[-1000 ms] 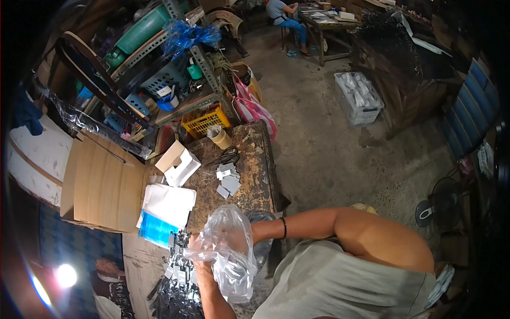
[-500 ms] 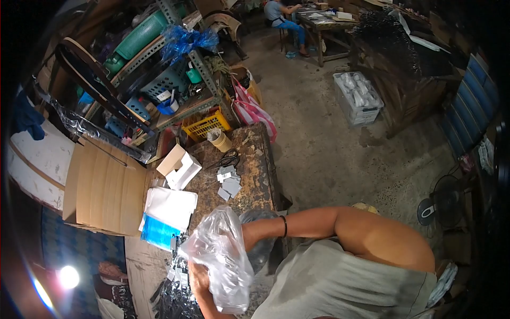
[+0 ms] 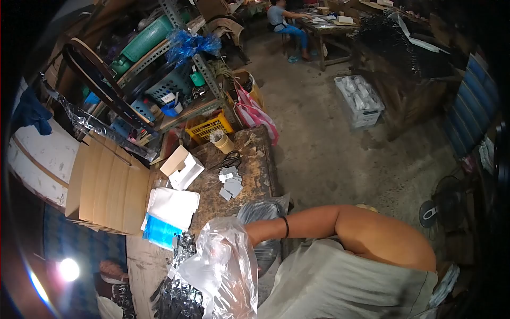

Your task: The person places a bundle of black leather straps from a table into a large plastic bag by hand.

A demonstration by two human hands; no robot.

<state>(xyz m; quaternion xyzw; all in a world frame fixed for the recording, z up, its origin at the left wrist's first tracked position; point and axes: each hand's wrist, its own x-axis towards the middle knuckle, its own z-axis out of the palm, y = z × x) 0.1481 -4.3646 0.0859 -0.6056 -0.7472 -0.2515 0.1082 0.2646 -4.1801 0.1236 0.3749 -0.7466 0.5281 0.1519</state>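
A large clear plastic bag (image 3: pixel 204 274) hangs crumpled over the table's near end and covers much of both hands. My right hand (image 3: pixel 226 247), below a black wristband, shows blurred through the film, closed on the bag's upper part. My left hand (image 3: pixel 241 284) is a skin-toned shape behind or inside the film; its fingers are hidden. Just beyond my right wrist lies a clear-wrapped bundle of dark things (image 3: pixel 260 212). Shiny black plastic packets (image 3: pixel 178 292) lie to the left of the bag.
On the worn table (image 3: pixel 255 170) are grey cards (image 3: pixel 231 183), black scissors (image 3: pixel 229 159), a cup (image 3: pixel 221 141), an open white box (image 3: pixel 183 167) and white-and-blue packets (image 3: pixel 170 210). Cardboard (image 3: pixel 109 183) stands left. A crate (image 3: pixel 359 101) sits on the floor; a person (image 3: pixel 287 26) sits farther back.
The plastic bag has shifted down and spread wider. My left hand has moved right, behind the film. More of the wrapped bundle shows. The seated person's arm has moved.
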